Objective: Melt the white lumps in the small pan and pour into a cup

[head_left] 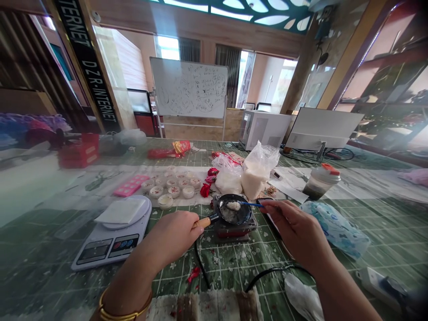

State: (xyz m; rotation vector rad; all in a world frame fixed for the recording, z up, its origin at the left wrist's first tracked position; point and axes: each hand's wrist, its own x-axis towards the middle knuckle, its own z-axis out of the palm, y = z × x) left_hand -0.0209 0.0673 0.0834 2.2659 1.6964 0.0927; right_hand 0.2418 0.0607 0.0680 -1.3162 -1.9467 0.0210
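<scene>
A small black frying pan (224, 219) rests on a little electric hot plate (232, 232) in front of me. My left hand (179, 227) is closed around the pan's wooden handle (202, 223). Between the fingers of my right hand (294, 225) is a thin blue stick (247, 203), whose far end reaches into the pan. Touching that end is a whitish lump (233, 205), partly surrounded by clear liquid. Behind the pan stand a bag of pale granules (256, 176) and a second plastic bag with white contents (229, 180). Red dried flowers (205, 190) lie beside them.
A white kitchen scale (110, 240) sits at left, near a pink mould (131, 184) and several small filled cups (174, 191). At right are a lidded bottle (321, 180), a blue tissue pack (337, 229) and a power strip (377, 285). Black cable (200, 263) crosses the cloth.
</scene>
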